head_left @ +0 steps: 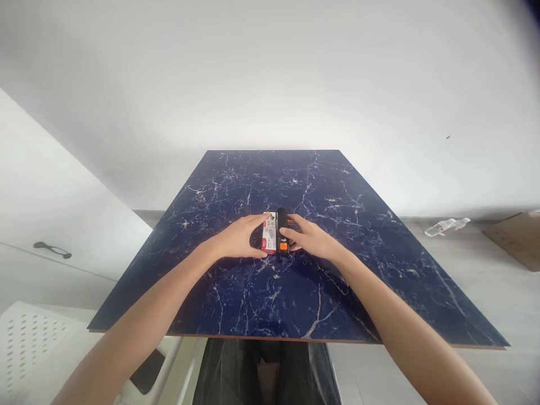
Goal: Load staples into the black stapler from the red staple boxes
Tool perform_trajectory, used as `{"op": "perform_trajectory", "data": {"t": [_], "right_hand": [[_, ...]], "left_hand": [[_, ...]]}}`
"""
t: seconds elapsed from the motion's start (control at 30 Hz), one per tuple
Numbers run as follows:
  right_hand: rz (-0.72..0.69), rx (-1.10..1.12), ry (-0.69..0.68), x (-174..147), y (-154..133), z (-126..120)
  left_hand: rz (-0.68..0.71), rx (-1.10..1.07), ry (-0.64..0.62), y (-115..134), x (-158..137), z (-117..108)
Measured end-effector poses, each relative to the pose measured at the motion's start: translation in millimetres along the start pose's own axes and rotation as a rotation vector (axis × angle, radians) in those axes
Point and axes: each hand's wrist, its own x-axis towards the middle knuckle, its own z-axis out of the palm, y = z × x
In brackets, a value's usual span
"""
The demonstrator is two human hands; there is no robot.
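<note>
Near the middle of the table, a small red-and-white printed box [269, 233] stands side by side with a black stapler [282, 225] that has an orange part at its near end. My left hand [241, 237] grips the box from the left, thumb at its near end and fingers at its far end. From the right, my right hand [306, 236] holds the stapler, one finger lying over its top and the others along its right side. Box and stapler seem to touch along their long sides; their undersides are hidden.
The dark blue marble-patterned table [270, 180] reaches back to a white wall. A white cabinet with a dark handle [52, 249] is on the left. Below right, a clear plastic bottle [447, 226] and a cardboard box [515, 241] lie on the floor. A dark phone-like object [147, 371] rests lower left.
</note>
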Motion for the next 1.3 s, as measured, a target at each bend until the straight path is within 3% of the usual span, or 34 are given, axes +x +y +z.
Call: {"op": "perform_trajectory", "data": {"t": [0.13,0.23,0.37,0.47,0.6,0.73,0.83,0.93,1.0,1.07,1.13,1.2,1.23,1.3], "right_hand": [[-0.019,-0.039,-0.014,0,-1,-8],[0.042,-0.152,0.082,3,0,-22],[0.09,-0.578,0.385,5,10,-64],[0.281,-0.795,0.58,0,29,-111],[0.358,-0.904,0.676,-14,56,-162],[0.352,-0.919,0.751,-21,69,-176],[0.327,-0.869,0.832,-19,70,-172],[0.257,-0.787,1.093,-16,65,-166],[0.087,-0.785,1.272,-13,58,-160],[-0.109,-0.814,1.333,-10,47,-149],[-0.254,-0.837,1.278,-5,35,-130],[-0.365,-0.851,1.123,0,21,-102],[-0.416,-0.852,1.004,2,15,-86],[-0.491,-0.833,0.682,6,6,-53]], "left_hand": [[-0.017,0.007,0.013,6,5,3],[0.026,0.023,0.035,17,27,10],[0.1,0.027,0.019,52,94,32],[0.197,0.031,0.009,88,162,58],[0.267,0.044,0.01,123,230,86],[0.285,0.054,-0.014,131,253,97],[0.307,0.104,-0.013,132,250,94],[0.33,0.135,0.046,131,224,77],[0.342,0.109,0.104,124,190,60],[0.347,0.077,0.192,108,147,43],[0.294,0.045,0.262,85,100,31],[0.161,0.04,0.346,61,61,26],[0.094,0.064,0.365,50,46,27],[0.042,0.136,0.286,36,28,30]]}}
